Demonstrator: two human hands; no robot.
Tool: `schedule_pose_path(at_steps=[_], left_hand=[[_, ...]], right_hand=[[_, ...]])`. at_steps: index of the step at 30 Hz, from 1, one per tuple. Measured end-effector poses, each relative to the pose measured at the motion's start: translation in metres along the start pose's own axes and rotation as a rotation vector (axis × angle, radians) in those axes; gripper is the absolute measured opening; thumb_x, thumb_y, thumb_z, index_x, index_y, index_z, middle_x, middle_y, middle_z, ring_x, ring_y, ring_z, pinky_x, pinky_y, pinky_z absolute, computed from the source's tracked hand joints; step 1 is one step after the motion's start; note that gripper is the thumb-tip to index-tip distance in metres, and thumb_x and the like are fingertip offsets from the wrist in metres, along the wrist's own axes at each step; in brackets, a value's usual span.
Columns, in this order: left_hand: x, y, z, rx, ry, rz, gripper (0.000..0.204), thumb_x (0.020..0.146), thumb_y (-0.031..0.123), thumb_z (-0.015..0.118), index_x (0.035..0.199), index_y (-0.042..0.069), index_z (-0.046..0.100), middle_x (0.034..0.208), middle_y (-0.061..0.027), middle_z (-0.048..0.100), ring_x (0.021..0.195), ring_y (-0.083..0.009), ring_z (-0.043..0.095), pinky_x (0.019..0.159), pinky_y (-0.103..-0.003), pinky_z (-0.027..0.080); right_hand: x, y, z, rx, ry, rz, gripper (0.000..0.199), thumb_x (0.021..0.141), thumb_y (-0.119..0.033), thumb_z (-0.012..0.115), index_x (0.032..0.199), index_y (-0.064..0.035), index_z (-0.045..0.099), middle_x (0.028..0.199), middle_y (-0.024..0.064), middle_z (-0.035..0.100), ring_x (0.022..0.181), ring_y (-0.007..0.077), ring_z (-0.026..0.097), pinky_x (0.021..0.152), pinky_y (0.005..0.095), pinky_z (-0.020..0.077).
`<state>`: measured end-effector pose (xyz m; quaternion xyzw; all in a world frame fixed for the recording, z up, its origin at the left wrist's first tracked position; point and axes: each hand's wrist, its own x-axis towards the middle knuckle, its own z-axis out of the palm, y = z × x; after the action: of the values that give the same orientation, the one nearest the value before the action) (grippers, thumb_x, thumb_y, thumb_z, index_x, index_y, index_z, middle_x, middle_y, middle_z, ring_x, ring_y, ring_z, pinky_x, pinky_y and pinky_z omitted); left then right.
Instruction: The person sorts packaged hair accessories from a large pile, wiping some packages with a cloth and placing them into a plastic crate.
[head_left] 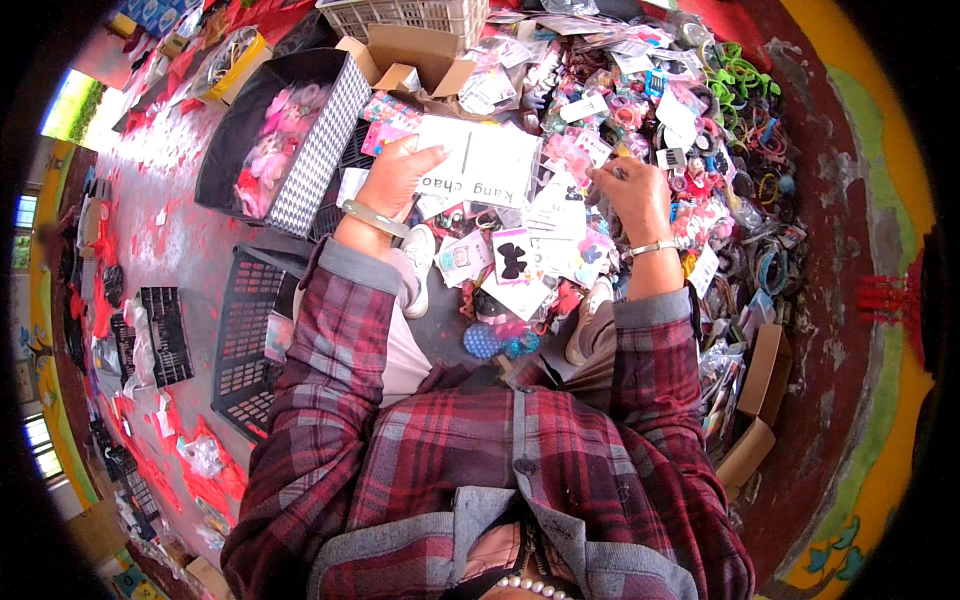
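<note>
My left hand (400, 178) grips a flat white card (480, 160) with dark lettering, its thumb lying on top; a clear sleeve seems to cover it. My right hand (635, 195) is closed in a pinch over the heap, and what its fingers hold is too small to make out. Between the hands lie several carded hair accessories, among them a card with a black bow (513, 257) and a pale card with a small picture (463, 258). A blue beaded ball (481, 341) rests near my feet.
At the left stands a black-lined box with a houndstooth side (318, 150), holding pink fluffy items (280, 140). Nearer is a black plastic basket (245, 350). An open cardboard box (420, 60) and a pale crate (400, 18) stand behind. Green hair ties (740, 80) lie far right.
</note>
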<state>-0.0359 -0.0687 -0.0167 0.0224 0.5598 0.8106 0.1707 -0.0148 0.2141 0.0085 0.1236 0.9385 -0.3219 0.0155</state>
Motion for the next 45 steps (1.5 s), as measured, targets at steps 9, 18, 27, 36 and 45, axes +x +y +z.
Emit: schedule_pose_path(at_steps=[9,18,27,36,45], left_hand=[[0.001,0.000,0.001,-0.089,0.091,0.073,0.025,0.084,0.008,0.054,0.105,-0.005,0.055,0.095,-0.0107,0.062,0.083,-0.0161,0.062,0.074,-0.027,0.049],[0.000,-0.007,0.012,0.084,-0.076,0.065,0.024,0.083,0.008,0.056,0.104,-0.005,0.057,0.093,-0.0082,0.063,0.078,-0.0126,0.061,0.073,-0.025,0.048],[0.009,-0.018,0.007,0.164,0.108,0.049,0.026,0.083,0.018,0.059,0.099,-0.003,0.059,0.088,-0.0057,0.063,0.077,-0.0106,0.058,0.070,-0.024,0.045],[0.005,-0.008,0.012,-0.344,-0.049,-0.194,0.046,0.085,0.044,0.054,0.106,0.003,0.053,0.093,-0.0087,0.061,0.083,-0.0171,0.059,0.065,-0.026,0.049],[0.007,0.000,-0.004,-0.332,0.041,0.101,0.035,0.083,0.002,0.050,0.117,0.003,0.045,0.097,-0.0081,0.061,0.079,-0.0172,0.061,0.059,-0.027,0.052]], right_hand=[[0.008,0.017,0.010,0.576,-0.299,-0.004,0.020,0.077,-0.019,0.068,0.085,-0.0014,0.066,0.067,-0.0010,0.057,0.059,0.0052,0.050,0.052,0.0193,0.0382],[0.001,0.005,0.039,0.698,-0.431,-0.185,0.020,0.074,-0.019,0.072,0.082,-0.0009,0.068,0.071,-0.0009,0.061,0.062,0.0058,0.052,0.054,0.0210,0.0406],[-0.004,0.005,0.036,0.654,-0.330,-0.377,0.017,0.077,-0.015,0.062,0.085,-0.0006,0.066,0.071,0.0026,0.062,0.062,0.0107,0.055,0.057,0.0254,0.0444],[-0.017,-0.015,0.041,-0.222,0.592,-0.982,0.013,0.071,-0.014,0.064,0.084,-0.0162,0.063,0.069,-0.0015,0.053,0.064,0.0169,0.054,0.057,0.0318,0.0442],[-0.018,-0.012,0.047,-0.088,0.505,-0.761,0.027,0.071,-0.011,0.062,0.098,-0.0144,0.063,0.074,0.0000,0.056,0.068,0.0213,0.057,0.059,0.0322,0.0468]])
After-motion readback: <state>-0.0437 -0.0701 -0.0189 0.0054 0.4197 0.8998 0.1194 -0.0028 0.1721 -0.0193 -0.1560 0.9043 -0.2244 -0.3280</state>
